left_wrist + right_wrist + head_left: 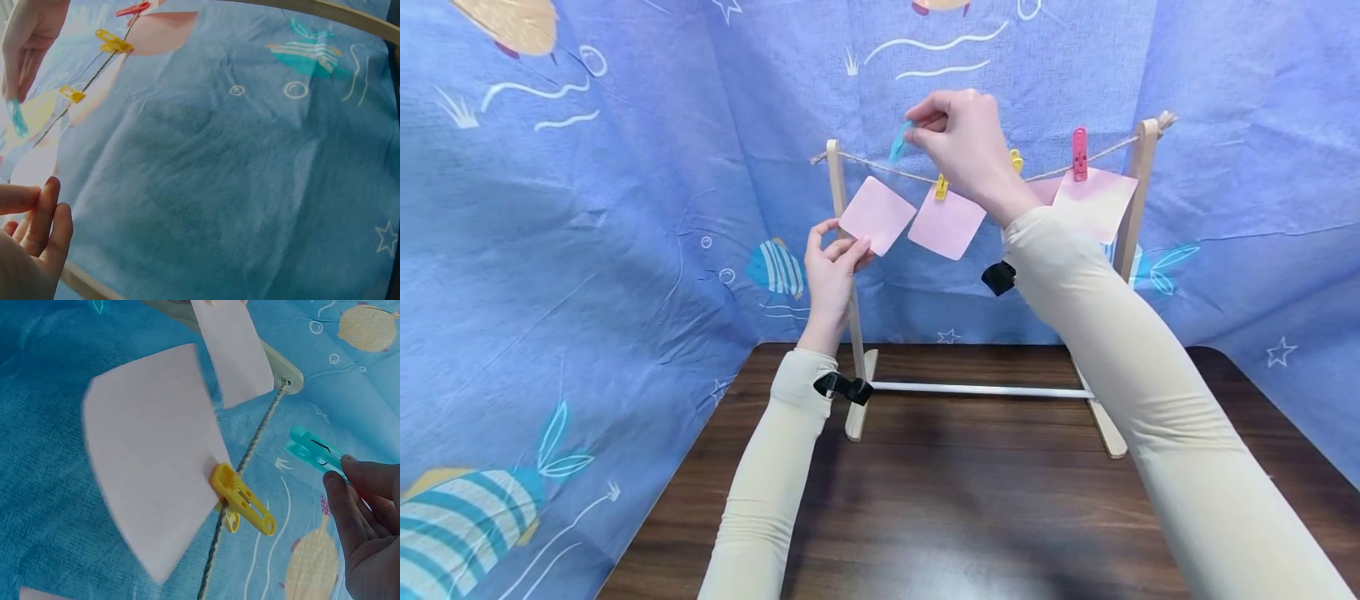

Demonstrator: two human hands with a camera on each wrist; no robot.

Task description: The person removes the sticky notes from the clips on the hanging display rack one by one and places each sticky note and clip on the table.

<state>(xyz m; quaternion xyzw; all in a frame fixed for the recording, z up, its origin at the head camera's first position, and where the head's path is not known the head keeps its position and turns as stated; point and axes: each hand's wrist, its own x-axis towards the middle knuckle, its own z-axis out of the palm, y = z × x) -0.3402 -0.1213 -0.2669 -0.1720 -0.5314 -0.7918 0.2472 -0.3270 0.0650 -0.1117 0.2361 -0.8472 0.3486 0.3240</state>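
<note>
My left hand pinches a pink square of paper by its lower corner, holding it up at the left end of a rope. Above that paper, my right hand pinches a turquoise clothespin between thumb and fingertips. In the right wrist view the clothespin points toward the rope, apart from it. A second pink paper hangs just right of the held one, clipped to the rope by a yellow clothespin.
Farther right, a red clothespin holds another paper, and a second yellow clothespin shows behind my right wrist. The rope runs between two wooden posts, joined low by a white bar, on a dark wooden table. Blue printed cloth surrounds it.
</note>
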